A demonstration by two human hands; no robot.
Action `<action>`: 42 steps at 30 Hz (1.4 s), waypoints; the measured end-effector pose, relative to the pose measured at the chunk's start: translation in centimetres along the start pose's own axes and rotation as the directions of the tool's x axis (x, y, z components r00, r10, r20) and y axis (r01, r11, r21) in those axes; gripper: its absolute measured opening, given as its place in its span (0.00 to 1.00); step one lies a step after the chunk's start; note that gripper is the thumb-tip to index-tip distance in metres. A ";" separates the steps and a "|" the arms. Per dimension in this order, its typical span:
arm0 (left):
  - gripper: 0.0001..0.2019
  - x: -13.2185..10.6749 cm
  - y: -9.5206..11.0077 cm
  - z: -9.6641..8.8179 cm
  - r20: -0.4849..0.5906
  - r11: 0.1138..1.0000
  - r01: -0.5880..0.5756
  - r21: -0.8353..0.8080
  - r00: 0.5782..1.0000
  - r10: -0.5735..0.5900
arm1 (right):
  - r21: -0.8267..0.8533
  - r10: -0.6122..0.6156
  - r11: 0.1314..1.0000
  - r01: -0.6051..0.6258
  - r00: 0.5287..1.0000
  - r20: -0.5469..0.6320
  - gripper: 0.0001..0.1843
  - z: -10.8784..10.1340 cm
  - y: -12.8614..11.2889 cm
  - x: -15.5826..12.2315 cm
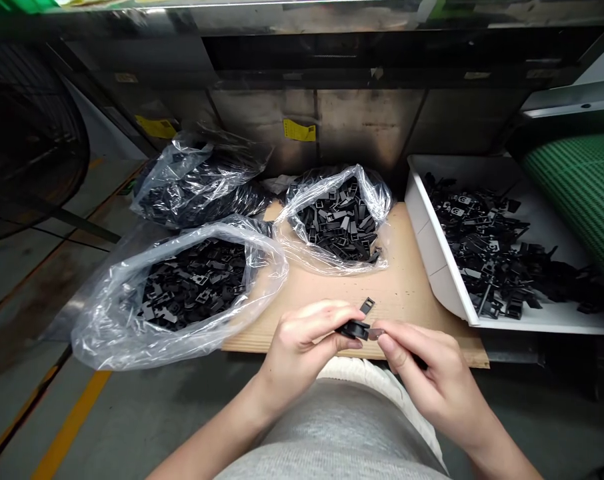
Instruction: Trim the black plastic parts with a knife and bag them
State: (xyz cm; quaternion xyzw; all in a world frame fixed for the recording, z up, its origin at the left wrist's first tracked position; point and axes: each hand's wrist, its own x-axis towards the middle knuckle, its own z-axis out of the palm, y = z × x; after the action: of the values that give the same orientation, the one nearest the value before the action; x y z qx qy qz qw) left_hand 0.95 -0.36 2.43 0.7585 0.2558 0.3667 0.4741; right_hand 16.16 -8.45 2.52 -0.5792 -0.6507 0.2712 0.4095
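Observation:
Between thumb and fingers my left hand (309,340) pinches a small black plastic part (355,329) above the near edge of the cardboard sheet (312,293). A flat black tab with a square hole (367,305) sticks up behind that part; whether the two are joined I cannot tell. My right hand (427,360) is closed, thumb against index finger, on a small thin dark blade-like piece (376,333). Its tip meets the right side of the black part. The rest of this piece is hidden by the fingers.
Open clear bags of black plastic parts stand at left (197,283) and centre (339,220), with another full bag (202,180) behind. At right, a white tray (439,267) holds loose black parts beside a green conveyor belt (577,173). A fan (27,133) stands far left.

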 end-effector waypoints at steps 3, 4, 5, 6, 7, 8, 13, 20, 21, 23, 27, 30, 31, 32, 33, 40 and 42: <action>0.11 0.0 -0.1 -0.1 0.005 0.998 -0.052 0.034 0.999 0.052 | 0.044 0.023 0.999 -0.026 0.997 0.075 0.09 -0.4 -0.2 -0.1; 0.11 0.0 -0.1 -0.1 0.005 0.997 -0.060 0.045 0.998 0.060 | 0.039 0.019 0.999 -0.023 0.997 0.079 0.08 -0.4 -0.3 -0.1; 0.10 0.0 -0.1 -0.2 0.004 0.996 -0.066 0.055 0.998 0.066 | 0.034 0.023 0.999 -0.026 0.996 0.081 0.08 -0.5 -0.3 -0.1; 0.10 0.0 0.0 -0.2 0.004 0.995 -0.072 0.063 0.997 0.072 | 0.041 0.036 0.998 -0.040 0.995 0.088 0.09 -0.5 -0.3 0.0; 0.09 0.0 0.0 -0.3 0.007 0.994 -0.079 0.071 0.997 0.079 | 0.060 0.060 0.996 -0.067 0.992 0.108 0.09 -0.6 -0.3 0.1; 0.09 0.0 0.0 -0.3 0.016 0.993 -0.090 0.078 0.996 0.089 | 0.102 0.094 0.989 -0.111 0.983 0.155 0.10 -0.8 -0.2 0.3; 0.08 0.3 -0.2 -0.5 0.065 0.974 -0.190 0.125 0.981 0.183 | 0.453 0.118 0.734 -0.505 0.753 0.648 0.16 -2.0 1.3 1.5; 0.08 0.0 -0.2 -0.3 0.036 0.991 -0.057 0.123 0.998 0.053 | 0.489 0.221 0.824 -0.288 0.957 0.190 0.10 -1.5 1.4 0.1; 0.08 -0.1 -0.1 -0.3 0.034 0.992 -0.022 0.122 0.999 0.018 | 0.375 0.200 0.905 -0.201 0.979 0.041 0.12 -1.2 1.1 -0.3; 0.09 -0.2 0.0 -0.2 0.025 0.992 0.030 0.119 0.999 -0.033 | 0.122 0.079 0.990 -0.066 0.991 -0.110 0.15 -0.4 0.8 -0.8; 0.08 -0.3 0.3 -0.1 0.036 0.993 0.054 0.107 0.998 -0.059 | -0.089 -0.047 0.995 0.039 0.995 -0.090 0.15 0.3 0.2 -1.2; 0.08 -0.3 0.3 -0.1 0.029 0.994 0.023 0.103 0.999 -0.026 | -0.143 -0.024 0.990 0.017 0.998 -0.051 0.12 0.3 0.0 -1.0; 0.08 -0.3 0.2 -0.1 0.028 0.995 0.014 0.102 0.999 -0.017 | -0.159 -0.010 0.987 0.003 0.999 -0.046 0.12 0.2 0.0 -0.9; 0.09 -0.3 0.2 -0.1 0.028 0.995 0.007 0.101 1.000 -0.010 | -0.178 0.001 0.984 -0.010 0.999 -0.049 0.12 0.2 -0.1 -0.9; 0.09 -0.4 0.1 -0.1 0.031 0.995 0.007 0.098 0.999 -0.010 | -0.199 0.007 0.980 -0.019 0.998 -0.058 0.12 0.3 -0.1 -0.8; 0.08 -0.5 0.6 0.0 0.046 0.983 0.183 -0.031 0.982 -0.181 | -0.328 -0.103 0.944 0.024 0.968 -0.228 0.10 1.5 0.3 -1.2; 0.06 -0.5 0.9 0.1 0.095 0.959 0.263 -0.107 0.963 -0.254 | -0.359 -0.137 0.933 0.025 0.947 -0.290 0.09 1.7 0.6 -1.2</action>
State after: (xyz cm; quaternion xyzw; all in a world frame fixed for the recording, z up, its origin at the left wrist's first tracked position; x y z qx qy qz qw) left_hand 0.77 -1.19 3.03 0.7031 0.3110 0.2853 0.5723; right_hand 15.01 -9.27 0.92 -0.6507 -0.6396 0.0389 0.4075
